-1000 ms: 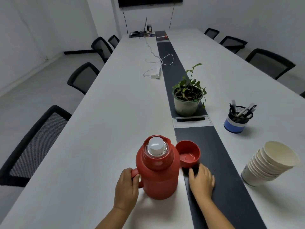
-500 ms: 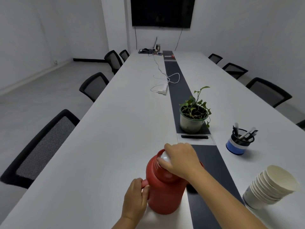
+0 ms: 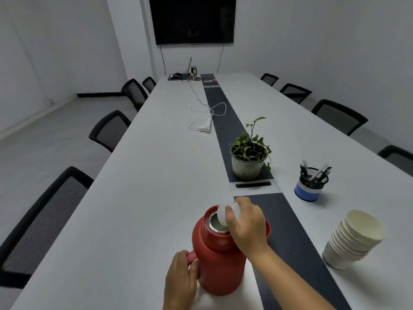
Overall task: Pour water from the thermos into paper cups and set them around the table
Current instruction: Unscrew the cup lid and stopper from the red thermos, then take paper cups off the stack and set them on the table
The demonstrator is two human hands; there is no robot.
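A red thermos (image 3: 218, 262) stands upright at the near end of the long white table (image 3: 145, 186). My left hand (image 3: 180, 280) grips its handle on the left side. My right hand (image 3: 245, 222) holds the white stopper (image 3: 223, 214), lifted and tilted just above the thermos's metal mouth, which shows open beneath it. The red lid cup (image 3: 267, 227) sits behind my right hand, mostly hidden. A stack of white paper cups (image 3: 353, 240) leans on the table to the right.
A potted plant (image 3: 248, 157) stands on the dark centre strip (image 3: 290, 231). A blue pen holder (image 3: 311, 184) sits right of it. A white charger with cable (image 3: 204, 126) lies farther up. Black chairs (image 3: 42, 220) line both sides; a laptop sits at the far end.
My right hand moved from the table beside the lid cup up onto the thermos top, gripped the white stopper and pulled it out. The view tilted upward.
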